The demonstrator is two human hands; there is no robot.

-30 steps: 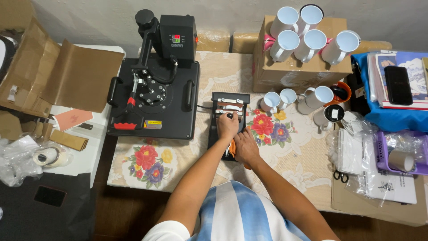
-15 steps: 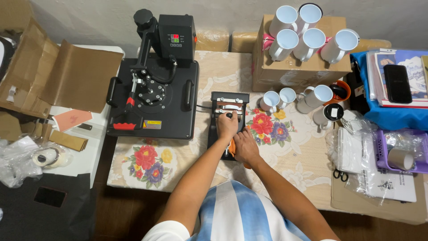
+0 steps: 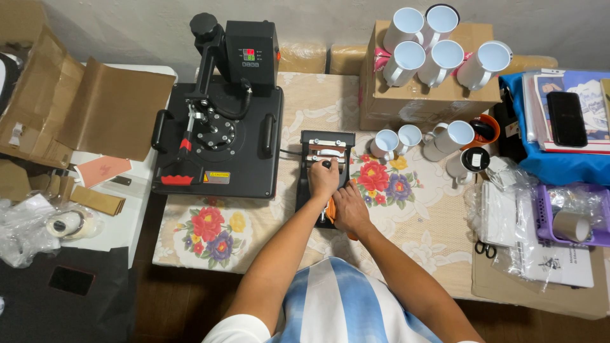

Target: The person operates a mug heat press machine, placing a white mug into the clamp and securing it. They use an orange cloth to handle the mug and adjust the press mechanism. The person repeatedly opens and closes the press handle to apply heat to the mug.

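Right hand [image 3: 348,208] laid closed on near end of small black press [image 3: 326,166], orange part beneath. Left hand [image 3: 324,179] gripped on press knob. No shift noted from earlier frames. Large press [image 3: 219,143] far left, mugs [image 3: 406,136] far right.

Left hand [image 3: 324,180] covers the mug press [image 3: 326,152] top; what its fingers grip is too small to tell. Right hand [image 3: 348,208] hides the press's near end and most of an orange piece [image 3: 330,209]. Display on the heat press [image 3: 218,136] unreadable.
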